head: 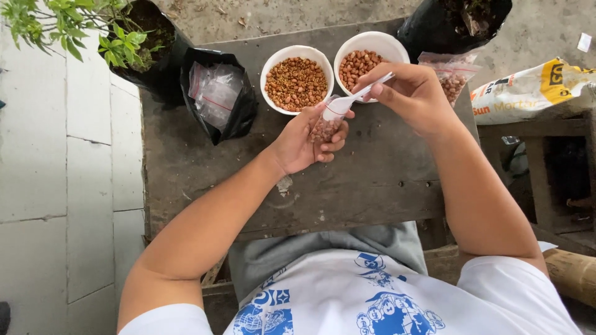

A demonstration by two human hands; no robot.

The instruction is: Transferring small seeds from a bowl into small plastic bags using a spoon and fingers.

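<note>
1. The left hand [304,141] is curled closed around a small clear plastic bag partly filled with peanuts [327,126], held just above the dark wooden table [347,186].
2. The right hand [413,96] pinches a white plastic spoon [359,96], its bowl at the bag's mouth.
3. Risk, as I see it: the mouth looks narrow, so a tilted spoon could scatter nuts on the table.
4. A black plastic bag of empty clear pouches [217,93] lies left of two white bowls of nuts [297,79]; a filled clear pouch [453,77] and a white-and-yellow sack [528,90] sit right.
</note>
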